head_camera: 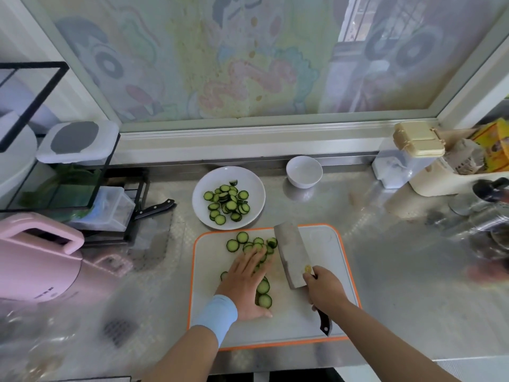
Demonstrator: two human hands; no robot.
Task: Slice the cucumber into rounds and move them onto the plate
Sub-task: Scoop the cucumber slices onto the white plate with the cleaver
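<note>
The sliced cucumber rounds (264, 293) lie in a loose line on the cutting board (283, 329), running near to far beside the blade — dark green rims, pale centres. The left hand (245, 279) rests flat over them, fingers straight. The right hand (326, 289) grips the cleaver (292, 257) by its handle. More slices (227, 204) are heaped on the white plate (248, 177) just beyond the board on the steel surface (399, 271).

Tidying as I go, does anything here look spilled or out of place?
Nothing spilled: cucumber rounds lie only on the cutting board and the plate. A spare black-handled knife juts out by the rack, left.
</note>
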